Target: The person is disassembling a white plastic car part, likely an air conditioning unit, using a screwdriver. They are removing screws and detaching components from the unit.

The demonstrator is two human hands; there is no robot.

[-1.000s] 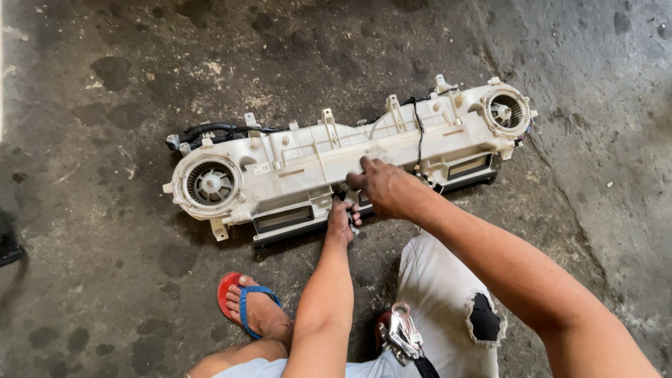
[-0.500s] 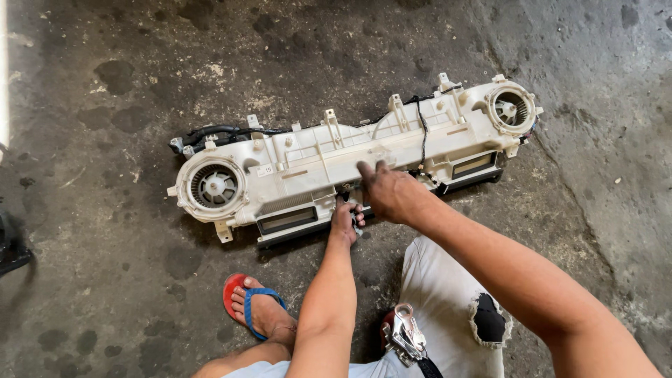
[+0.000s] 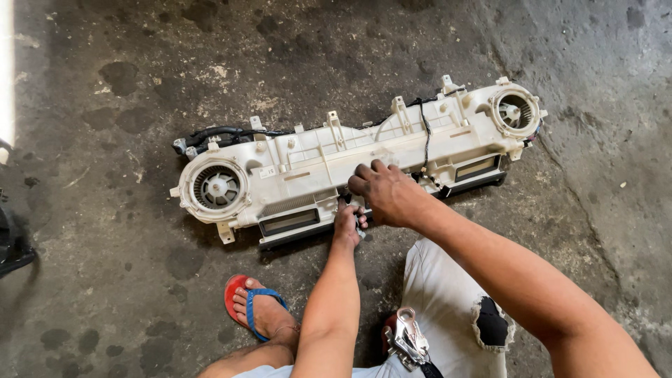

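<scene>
Barely any change from the earlier frames: both hands stay at the middle front of the housing, and the view has shifted only slightly. Long off-white plastic blower housing (image 3: 350, 164) lies flat on stained concrete floor (image 3: 126, 77), with a round fan cage at each end: left fan (image 3: 215, 187), right fan (image 3: 516, 112). Black wiring harness (image 3: 224, 133) runs along the back edge, and a thin black wire (image 3: 425, 136) drops over the top near the right hand.

Right hand (image 3: 388, 194) rests on top of the housing at mid-length, fingers curled down over the front edge, pressing or bracing; grip closed loosely on the plastic, no separate item seen in it. Left hand (image 3: 346, 225) sits just below at the front lower edge, fingers bunched on something small and dark, possibly a clip or small tool; too small to tell what, and cannot tell how tight the grip is.

Foot in a red and blue flip-flop (image 3: 248, 304) is near the front of the housing. A metal carabiner clip (image 3: 406, 339) hangs at the waist over torn light trousers.

Risk, as a judgement: thin plastic tabs along the front edge could snap if pried hard, and the loose wire beside the right hand could snag or pull from its connector. A small part could drop and vanish on the mottled floor.
</scene>
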